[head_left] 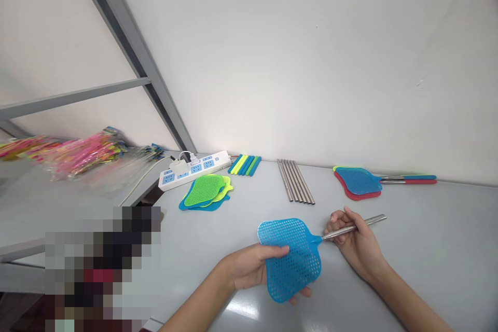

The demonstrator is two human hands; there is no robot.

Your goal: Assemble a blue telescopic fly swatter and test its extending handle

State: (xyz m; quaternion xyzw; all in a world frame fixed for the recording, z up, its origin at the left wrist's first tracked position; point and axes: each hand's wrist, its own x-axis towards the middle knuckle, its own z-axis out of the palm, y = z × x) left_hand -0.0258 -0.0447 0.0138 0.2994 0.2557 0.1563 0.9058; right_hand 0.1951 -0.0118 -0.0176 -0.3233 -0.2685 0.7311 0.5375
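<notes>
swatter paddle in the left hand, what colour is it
The swatter paddle is blue, as the head view shows.

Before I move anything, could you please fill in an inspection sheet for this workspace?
Surface: grey table, shiny near the front.
Job's things: blue swatter head meeting a metal rod; stacked swatter heads, coloured tubes, row of rods and assembled swatters lie farther back.
Clutter: blurred bagged items, left.
Grip: left hand holds the blue swatter head, right hand the metal rod.
Cables: white cord beside power strip.
Surroundings: pale wall, grey frame.
</notes>
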